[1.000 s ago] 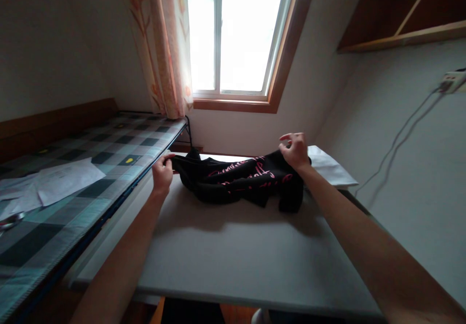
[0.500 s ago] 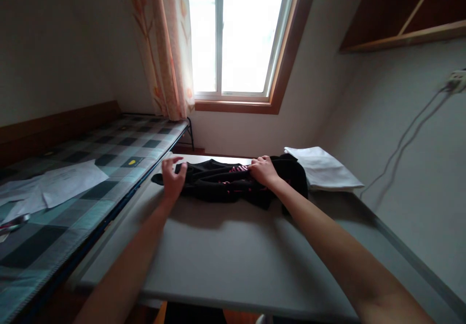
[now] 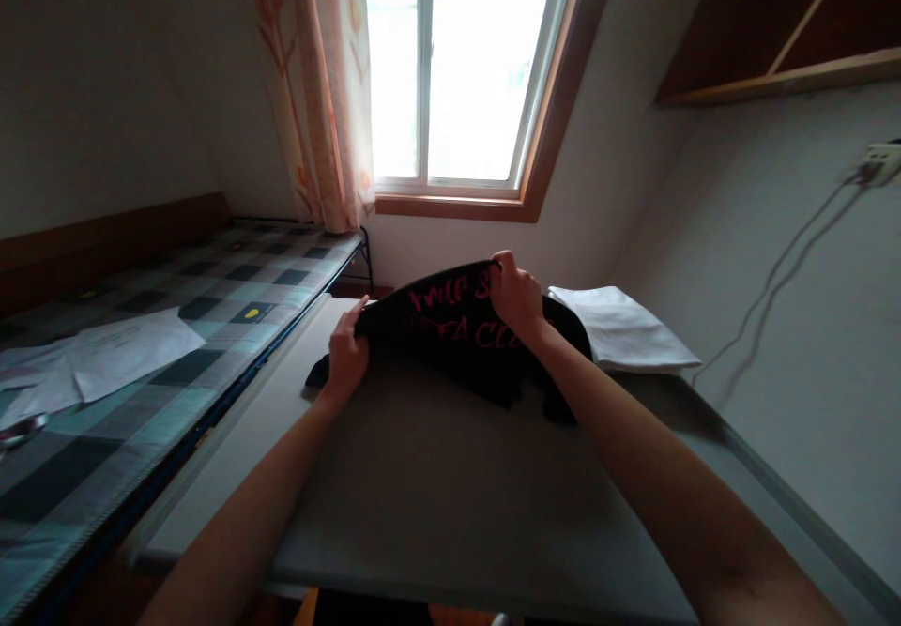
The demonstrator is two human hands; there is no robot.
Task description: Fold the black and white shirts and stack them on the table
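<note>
A black garment with pink lettering (image 3: 443,335), its exact kind unclear, is partly lifted off the grey table (image 3: 422,485). My right hand (image 3: 517,297) is closed on its raised upper edge, near the printed letters. At the left end of that edge, my left hand (image 3: 347,349) pinches the cloth, with the fingertips partly hidden behind it. Between the hands the cloth hangs in a shallow arch, and its lower parts rest on the table. A dark bit of the fabric lies left of my left wrist.
Folded white cloth (image 3: 626,330) lies at the table's right rear, against the wall. To the left stands a bed with a checked mattress (image 3: 239,279), bearing white papers (image 3: 133,354). Behind are a curtain (image 3: 320,91) and window; a cable (image 3: 788,255) hangs at right.
My left hand has closed on the garment, having been open beside it. My right hand has risen with the edge, and the bunched cloth is now spread, showing more lettering.
</note>
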